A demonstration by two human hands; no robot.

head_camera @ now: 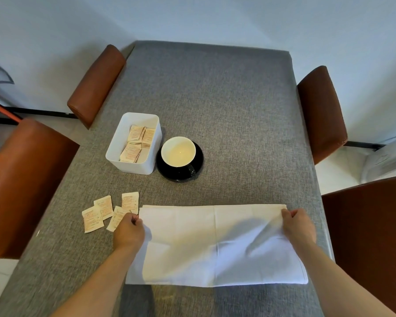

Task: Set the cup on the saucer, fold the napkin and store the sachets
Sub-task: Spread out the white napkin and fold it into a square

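A white napkin (215, 243) lies folded over near the table's front edge. My left hand (129, 231) pinches its far left corner and my right hand (298, 227) pinches its far right corner. Behind it, a black cup (178, 152) with a cream inside stands on a black saucer (199, 156). Left of the cup is a white box (133, 143) holding several sachets (137, 143). Several loose sachets (105, 211) lie on the cloth just left of my left hand; one is partly hidden by it.
The table (226, 106) wears a grey cloth. Brown chairs stand on the left (28, 179), far left (96, 81), far right (320, 110) and right (370, 236). A pale wall is behind.
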